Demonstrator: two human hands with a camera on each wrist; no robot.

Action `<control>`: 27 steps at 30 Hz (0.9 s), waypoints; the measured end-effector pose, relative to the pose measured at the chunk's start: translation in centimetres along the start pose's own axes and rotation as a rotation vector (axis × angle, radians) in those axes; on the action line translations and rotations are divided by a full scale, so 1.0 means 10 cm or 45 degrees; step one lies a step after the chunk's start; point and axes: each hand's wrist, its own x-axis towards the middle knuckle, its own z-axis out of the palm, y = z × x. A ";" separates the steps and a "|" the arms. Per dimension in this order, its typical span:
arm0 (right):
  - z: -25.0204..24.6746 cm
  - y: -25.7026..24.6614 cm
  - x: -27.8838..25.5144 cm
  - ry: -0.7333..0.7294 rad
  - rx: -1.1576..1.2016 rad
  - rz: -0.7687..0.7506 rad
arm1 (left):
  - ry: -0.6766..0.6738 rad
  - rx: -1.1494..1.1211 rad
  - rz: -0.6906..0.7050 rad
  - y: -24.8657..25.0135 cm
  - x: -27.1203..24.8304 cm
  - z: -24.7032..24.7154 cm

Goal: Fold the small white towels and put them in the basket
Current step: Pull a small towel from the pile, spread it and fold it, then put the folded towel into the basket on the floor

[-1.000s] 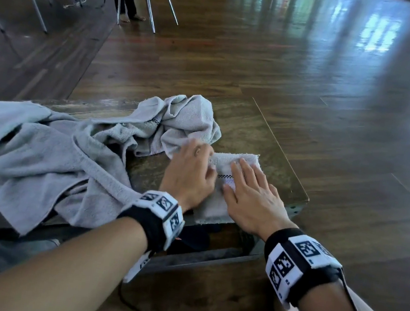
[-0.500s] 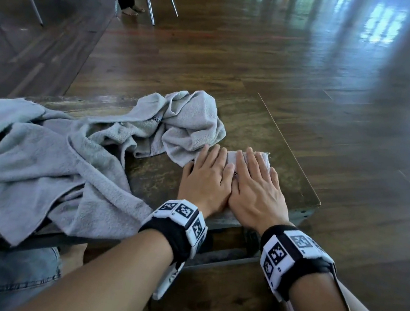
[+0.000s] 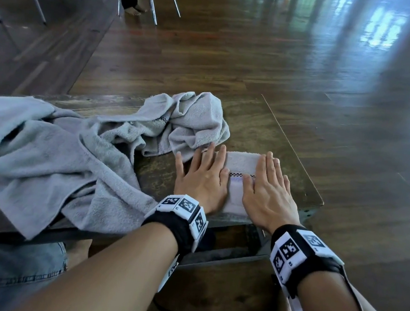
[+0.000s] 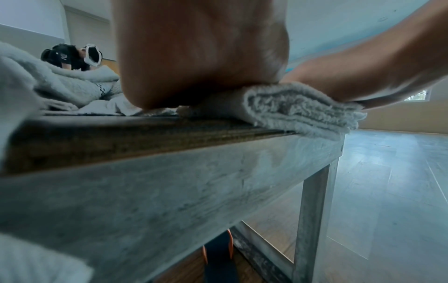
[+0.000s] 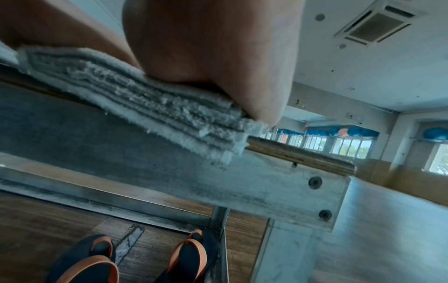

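At the desk's near right corner: folded towel (image 3: 241, 165), its near end just over the near edge.
My left hand (image 3: 201, 179): fingers straight, slightly spread, pressing flat on the towel's left part.
My right hand (image 3: 268, 192): fingers straight, close together, flat on its right part.
Left side: unfolded towels (image 3: 69, 155) crowd the desk (image 3: 280, 145).
Right edge: bare strip, near.

The folded towel (image 3: 242, 165) is showing fluffy, matt terry cloth, its layered edges fraying. The crumpled towels (image 3: 59, 153) are looking equally nappy. The counter (image 3: 270, 128) is showing worn, dull wood over scuffed metal framing; the floor (image 3: 320, 66) is gleaming glossy.
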 end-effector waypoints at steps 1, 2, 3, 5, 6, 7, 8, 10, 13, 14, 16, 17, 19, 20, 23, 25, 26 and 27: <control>-0.01 0.02 -0.01 -0.003 0.018 0.027 | 0.007 0.013 -0.011 0.00 0.00 0.00; -0.01 0.04 -0.02 -0.007 0.034 0.055 | 0.013 0.017 -0.025 0.00 -0.01 0.00; -0.02 0.06 -0.02 -0.009 0.043 0.075 | 0.023 0.013 -0.040 0.01 -0.02 0.00; -0.02 0.08 -0.02 -0.005 0.039 0.093 | 0.086 -0.022 -0.075 0.01 -0.07 0.01; -0.01 0.08 -0.02 0.004 0.038 0.097 | 0.143 -0.054 -0.095 0.01 -0.09 0.01; -0.01 0.07 -0.02 0.013 0.040 0.100 | 0.203 -0.091 -0.114 -0.01 -0.12 0.00; 0.01 0.06 -0.01 0.020 0.042 0.103 | 0.254 -0.126 -0.135 -0.03 -0.15 0.00; 0.01 0.05 0.00 0.015 0.051 0.125 | 0.307 -0.163 -0.188 -0.06 -0.19 -0.03; -0.02 0.01 0.02 -0.061 0.078 0.163 | 0.346 -0.090 -0.201 -0.08 -0.24 -0.11; -0.05 -0.01 0.03 -0.101 0.086 0.174 | 0.349 -0.080 -0.177 -0.08 -0.25 -0.13; -0.11 -0.07 0.03 -0.189 0.111 0.204 | 0.330 -0.133 -0.142 -0.05 -0.26 -0.22; -0.14 -0.11 0.02 -0.219 0.135 0.224 | 0.327 -0.200 -0.135 -0.04 -0.26 -0.29; -0.20 -0.23 -0.02 -0.245 0.219 0.275 | 0.311 -0.506 -0.117 -0.02 -0.27 -0.49; -0.23 -0.30 -0.05 -0.242 0.269 0.295 | 0.266 -0.701 -0.079 -0.03 -0.30 -0.60; -0.38 -0.59 -0.18 -0.218 0.466 0.283 | 0.174 -0.931 0.048 -0.08 -0.48 -1.08; -0.52 -0.88 -0.28 -0.224 0.704 0.203 | 0.208 -0.929 0.056 -0.21 -0.66 -1.48; -0.58 -1.04 -0.33 -0.229 0.810 0.152 | 0.229 -0.964 0.045 -0.30 -0.77 -1.70; -0.64 -1.22 -0.37 -0.240 0.889 0.091 | 0.250 -1.003 0.033 -0.40 -0.88 -1.92</control>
